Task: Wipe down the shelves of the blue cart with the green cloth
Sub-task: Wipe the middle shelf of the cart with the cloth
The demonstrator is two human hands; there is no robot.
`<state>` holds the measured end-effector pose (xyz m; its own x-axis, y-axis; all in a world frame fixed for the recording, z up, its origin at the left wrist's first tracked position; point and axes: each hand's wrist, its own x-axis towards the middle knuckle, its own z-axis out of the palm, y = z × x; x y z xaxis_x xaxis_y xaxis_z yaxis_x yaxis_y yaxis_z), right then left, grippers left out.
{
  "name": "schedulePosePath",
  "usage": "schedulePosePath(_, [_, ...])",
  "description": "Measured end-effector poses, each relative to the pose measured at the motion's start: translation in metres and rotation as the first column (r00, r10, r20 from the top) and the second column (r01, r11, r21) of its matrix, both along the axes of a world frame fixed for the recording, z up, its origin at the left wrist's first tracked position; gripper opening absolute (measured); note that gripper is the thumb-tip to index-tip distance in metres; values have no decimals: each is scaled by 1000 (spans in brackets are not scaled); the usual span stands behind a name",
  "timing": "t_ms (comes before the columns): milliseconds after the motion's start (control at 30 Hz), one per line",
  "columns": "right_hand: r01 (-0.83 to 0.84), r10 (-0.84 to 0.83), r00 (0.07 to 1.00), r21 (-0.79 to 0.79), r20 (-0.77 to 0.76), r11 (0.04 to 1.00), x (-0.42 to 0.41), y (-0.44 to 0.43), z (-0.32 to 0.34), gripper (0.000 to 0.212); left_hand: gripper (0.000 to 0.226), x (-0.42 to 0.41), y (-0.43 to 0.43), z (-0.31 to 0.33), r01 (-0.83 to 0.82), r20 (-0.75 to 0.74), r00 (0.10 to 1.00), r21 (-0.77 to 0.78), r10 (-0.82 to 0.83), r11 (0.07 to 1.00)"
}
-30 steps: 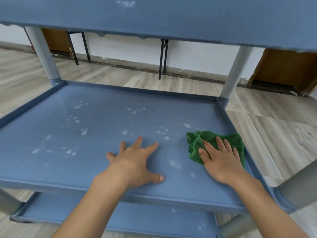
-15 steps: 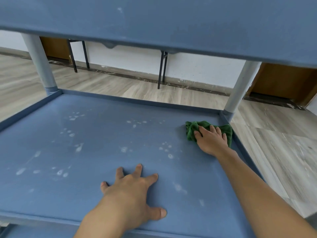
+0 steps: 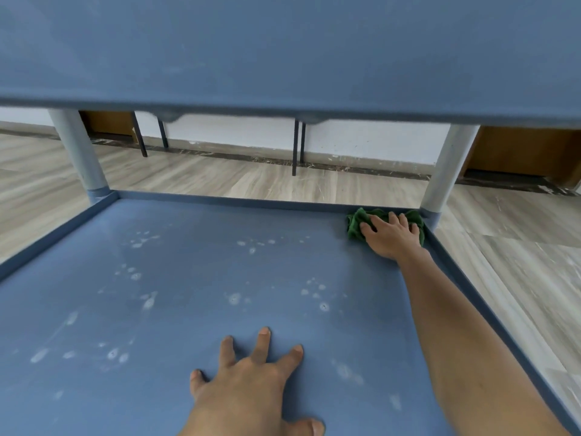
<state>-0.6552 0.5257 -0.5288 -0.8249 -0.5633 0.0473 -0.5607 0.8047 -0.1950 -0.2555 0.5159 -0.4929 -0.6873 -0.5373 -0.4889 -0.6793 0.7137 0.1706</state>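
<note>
The middle shelf [image 3: 195, 278] of the blue cart fills the lower view, dotted with several whitish spots. My right hand [image 3: 391, 236] presses the crumpled green cloth [image 3: 356, 226] flat into the shelf's far right corner, beside the grey post [image 3: 446, 171]. The hand covers most of the cloth. My left hand [image 3: 248, 382] lies flat on the near part of the shelf with fingers spread and nothing in it. The upper shelf [image 3: 283, 51] of the cart hangs close overhead.
A second grey post [image 3: 78, 155] stands at the far left corner. Raised rims border the shelf at the back and both sides. Beyond lie wood-look floor, a white wall, thin black furniture legs [image 3: 297, 147] and brown wooden panels [image 3: 528, 152].
My right hand has slid the green cloth from the near right of the shelf to its far right corner. The view has dropped lower and nearer to the shelf. My left hand stays planted.
</note>
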Motion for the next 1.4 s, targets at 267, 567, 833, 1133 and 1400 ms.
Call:
schedulePosePath(267, [8,-11,999,79,36,997,0,6,-4,63,97,-3,1,8,-12,19,1000,26,11,1000])
schedulePosePath(567, [-84,74,991,88,113,993,123,107,2,53,97,-3,-2,13,56,35,998,-1,-56,998])
schedulePosePath(833, [-199,198,980,94,23,976,259,236,1,53,97,-2,2,13,55,38,998,22,-56,998])
schedulePosePath(1133, [-144,135,986,88,100,986,236,195,6,41,96,-1,2,6,46,22,999,28,-46,999])
schedulePosePath(1400, [-78,60,983,95,173,992,117,49,4,50,99,-5,2,8,17,45,999,28,-18,999])
